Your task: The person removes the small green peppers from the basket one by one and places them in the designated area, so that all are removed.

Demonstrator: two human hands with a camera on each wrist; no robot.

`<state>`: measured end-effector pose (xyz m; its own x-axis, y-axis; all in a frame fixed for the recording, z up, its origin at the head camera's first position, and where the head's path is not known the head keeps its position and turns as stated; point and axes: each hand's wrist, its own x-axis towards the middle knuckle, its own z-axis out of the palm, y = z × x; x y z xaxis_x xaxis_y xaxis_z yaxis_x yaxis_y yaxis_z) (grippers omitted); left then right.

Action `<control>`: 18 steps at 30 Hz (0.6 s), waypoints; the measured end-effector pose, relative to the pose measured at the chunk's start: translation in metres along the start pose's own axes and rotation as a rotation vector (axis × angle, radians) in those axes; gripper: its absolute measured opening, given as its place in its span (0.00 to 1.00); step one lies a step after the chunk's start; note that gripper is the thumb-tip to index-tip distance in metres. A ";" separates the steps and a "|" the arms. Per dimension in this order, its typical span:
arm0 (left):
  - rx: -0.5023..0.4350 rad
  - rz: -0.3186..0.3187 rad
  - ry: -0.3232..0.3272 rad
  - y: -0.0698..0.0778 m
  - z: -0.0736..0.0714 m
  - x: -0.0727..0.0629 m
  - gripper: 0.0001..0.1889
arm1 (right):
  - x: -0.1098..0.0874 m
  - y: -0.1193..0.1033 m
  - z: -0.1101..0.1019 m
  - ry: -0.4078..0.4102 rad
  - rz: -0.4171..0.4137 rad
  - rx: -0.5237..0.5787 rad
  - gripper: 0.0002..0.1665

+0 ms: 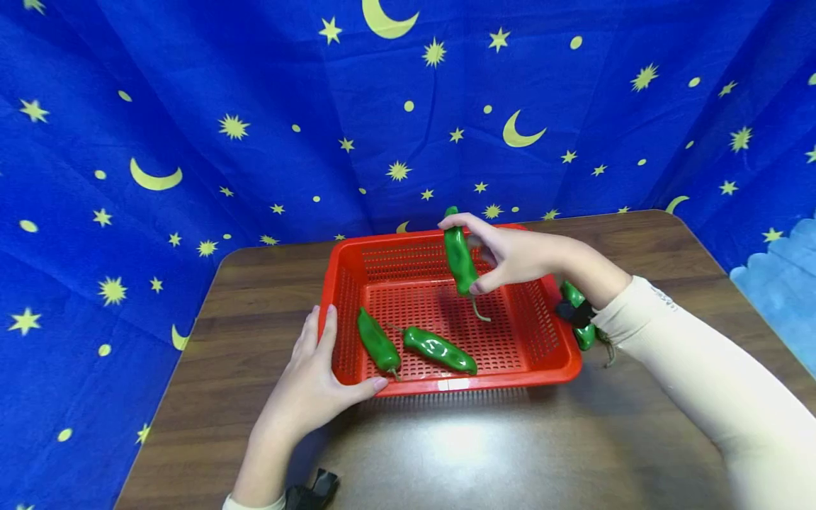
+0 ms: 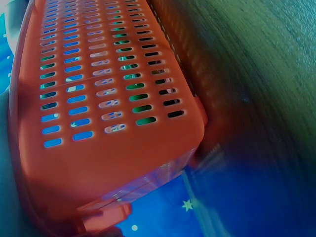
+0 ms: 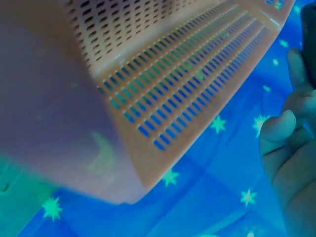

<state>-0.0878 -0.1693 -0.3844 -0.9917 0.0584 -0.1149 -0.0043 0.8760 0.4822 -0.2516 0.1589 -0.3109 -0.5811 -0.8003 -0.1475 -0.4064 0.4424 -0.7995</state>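
Note:
My right hand [image 1: 510, 253] holds a long green pepper [image 1: 460, 261] between fingers and thumb, over the back right part of a red plastic basket [image 1: 446, 384]. The pepper hangs upright, its stem pointing down. In the right wrist view only the curled fingers and a dark bit of the pepper [image 3: 310, 49] show, at the right edge. My left hand [image 1: 312, 386] rests at the basket's front left corner, thumb on the front rim and straight fingers along the left side. Two more green peppers lie inside: one [image 1: 377, 342] near the left wall, another [image 1: 440, 349] near the front.
More green peppers [image 1: 583, 336] lie on the wooden table [image 1: 268, 312] right of the basket, partly behind my right wrist. A blue cloth [image 1: 287, 85] with yellow stars and moons hangs behind the table and along its sides. The basket's walls are slotted.

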 end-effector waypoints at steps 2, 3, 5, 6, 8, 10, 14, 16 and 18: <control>-0.001 0.000 -0.003 0.000 0.000 0.000 0.71 | -0.006 0.002 -0.003 0.007 0.006 0.021 0.56; -0.002 -0.001 -0.004 0.000 0.000 0.000 0.71 | -0.009 0.003 -0.004 0.012 0.006 0.030 0.56; -0.003 -0.002 -0.004 0.001 0.000 0.000 0.71 | -0.015 0.005 -0.006 0.031 0.009 0.027 0.56; -0.002 -0.002 -0.005 0.001 0.000 0.000 0.71 | -0.018 0.007 -0.008 0.041 0.011 0.024 0.56; -0.001 -0.002 -0.005 0.001 0.000 0.000 0.71 | -0.025 0.009 -0.010 0.061 0.019 0.012 0.57; -0.003 -0.003 -0.006 0.002 -0.001 0.000 0.70 | -0.032 0.011 -0.013 0.081 0.024 -0.007 0.57; -0.008 -0.009 -0.008 0.002 -0.002 0.000 0.70 | -0.047 0.015 -0.019 0.119 0.048 -0.053 0.58; -0.011 -0.014 -0.012 0.002 -0.002 0.000 0.69 | -0.054 0.017 -0.022 0.140 0.057 -0.075 0.59; -0.012 -0.018 -0.014 0.002 -0.002 0.000 0.70 | -0.063 0.020 -0.025 0.157 0.058 -0.071 0.59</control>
<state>-0.0880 -0.1686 -0.3817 -0.9894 0.0498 -0.1361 -0.0235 0.8713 0.4901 -0.2407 0.2280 -0.3036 -0.7058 -0.7020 -0.0949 -0.4146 0.5180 -0.7482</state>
